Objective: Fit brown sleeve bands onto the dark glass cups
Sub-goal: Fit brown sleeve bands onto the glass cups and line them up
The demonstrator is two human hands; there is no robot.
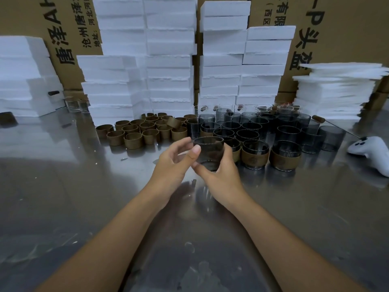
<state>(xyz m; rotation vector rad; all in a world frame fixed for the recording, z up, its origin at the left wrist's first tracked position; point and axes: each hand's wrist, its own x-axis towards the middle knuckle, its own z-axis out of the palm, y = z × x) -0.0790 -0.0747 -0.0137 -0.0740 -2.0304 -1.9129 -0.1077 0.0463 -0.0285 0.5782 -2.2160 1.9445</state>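
Note:
A dark glass cup (209, 151) without a band is held just above the steel table at centre. My right hand (221, 175) grips it from below and from the right, fingers curled round its base. My left hand (174, 159) is beside the cup on its left, fingers loosely spread, the thumb tip touching the cup's side. Several loose brown sleeve bands (145, 129) stand in a cluster behind my left hand. Several bare dark cups (273, 125) crowd the right, and in front of them stand banded cups (254, 154).
Stacks of white foam blocks (168, 60) and cardboard boxes rise along the back. A white game controller (372, 151) lies at the right edge. Clear glasses (73, 104) sit at the back left. The steel table (84, 197) stretches toward me.

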